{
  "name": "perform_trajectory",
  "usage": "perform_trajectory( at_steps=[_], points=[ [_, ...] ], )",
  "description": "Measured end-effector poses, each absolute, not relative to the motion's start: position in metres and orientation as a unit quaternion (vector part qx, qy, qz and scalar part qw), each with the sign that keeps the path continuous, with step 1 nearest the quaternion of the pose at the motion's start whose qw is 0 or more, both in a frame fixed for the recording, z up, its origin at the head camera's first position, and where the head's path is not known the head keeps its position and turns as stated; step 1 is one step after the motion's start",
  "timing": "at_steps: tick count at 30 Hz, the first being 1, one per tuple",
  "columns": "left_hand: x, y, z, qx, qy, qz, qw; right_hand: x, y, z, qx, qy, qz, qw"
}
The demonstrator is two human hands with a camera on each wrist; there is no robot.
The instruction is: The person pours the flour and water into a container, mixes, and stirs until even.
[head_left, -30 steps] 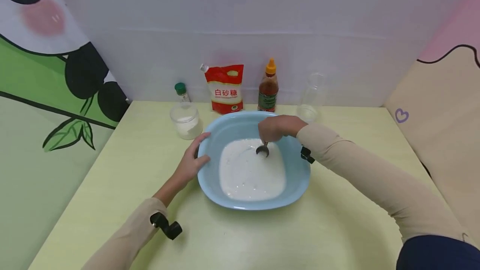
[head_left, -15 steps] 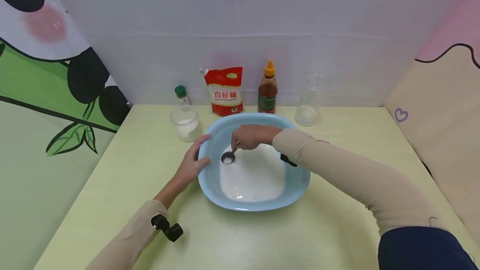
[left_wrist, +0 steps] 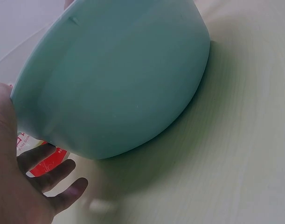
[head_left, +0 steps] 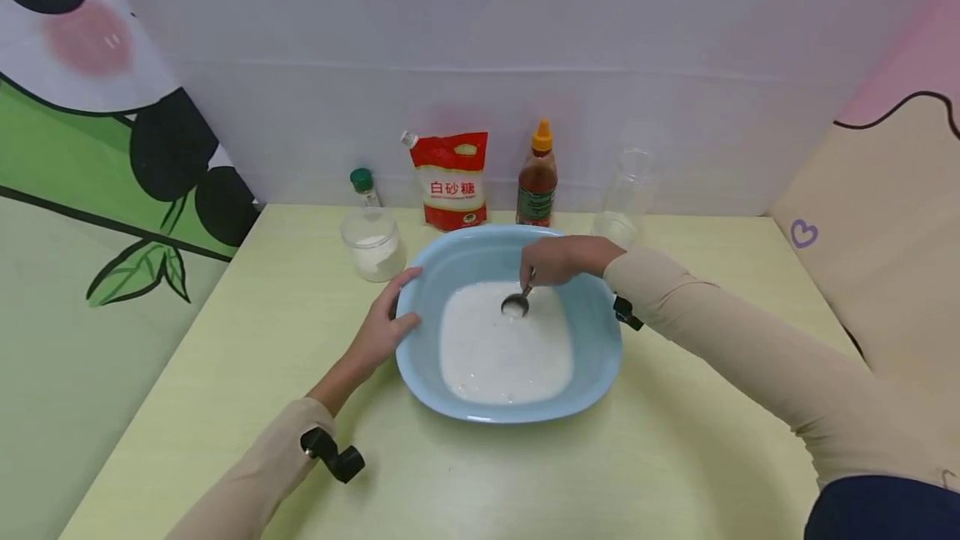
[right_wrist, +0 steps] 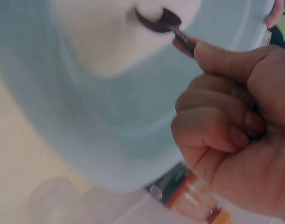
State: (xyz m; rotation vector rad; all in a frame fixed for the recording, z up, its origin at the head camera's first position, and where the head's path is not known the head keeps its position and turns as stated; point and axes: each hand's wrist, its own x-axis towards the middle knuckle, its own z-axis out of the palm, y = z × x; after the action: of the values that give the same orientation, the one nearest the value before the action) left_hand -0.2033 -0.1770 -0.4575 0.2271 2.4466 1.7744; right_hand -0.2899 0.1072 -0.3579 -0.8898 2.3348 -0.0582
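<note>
My right hand [head_left: 553,261] grips the handle of a dark spoon [head_left: 515,305] over a light blue plastic basin [head_left: 508,412]. White liquid [head_left: 506,365] covers the basin's floor, and the spoon's bowl dips into it. Seen from the right wrist, the thumb and index finger pinch the spoon [right_wrist: 168,19] while the other fingers curl into the palm. My left hand [head_left: 378,327] holds the basin's left rim, thumb over the edge. In the left wrist view its other fingers [left_wrist: 53,175] spread along the outer wall, some apart from it.
Behind the basin stand a red sugar pouch [head_left: 452,182] and a sauce bottle [head_left: 536,182] with an orange cap. A clear jar of white powder [head_left: 373,248] and a green-capped shaker [head_left: 363,182] are at left. A clear glass container [head_left: 621,202] stands at right.
The right hand swept the spoon leftward through the liquid, then came back right to near the basin's middle. The left hand and the basin stayed in place.
</note>
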Motion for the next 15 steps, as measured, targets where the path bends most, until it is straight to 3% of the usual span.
perform_trajectory(
  at_steps=[6,13,15],
  points=[
    [-0.203,-0.179,-0.456,0.071,0.807,0.584,0.052,-0.269,0.091,-0.364,-0.358,0.840,-0.057,0.405],
    [-0.201,-0.177,-0.455,0.069,0.807,0.584,0.054,-0.292,0.108,-0.360,-0.337,0.889,-0.058,0.305],
    [-0.201,-0.177,-0.455,0.067,0.808,0.582,0.060,-0.297,0.117,-0.358,-0.316,0.898,-0.055,0.301]
  ],
)
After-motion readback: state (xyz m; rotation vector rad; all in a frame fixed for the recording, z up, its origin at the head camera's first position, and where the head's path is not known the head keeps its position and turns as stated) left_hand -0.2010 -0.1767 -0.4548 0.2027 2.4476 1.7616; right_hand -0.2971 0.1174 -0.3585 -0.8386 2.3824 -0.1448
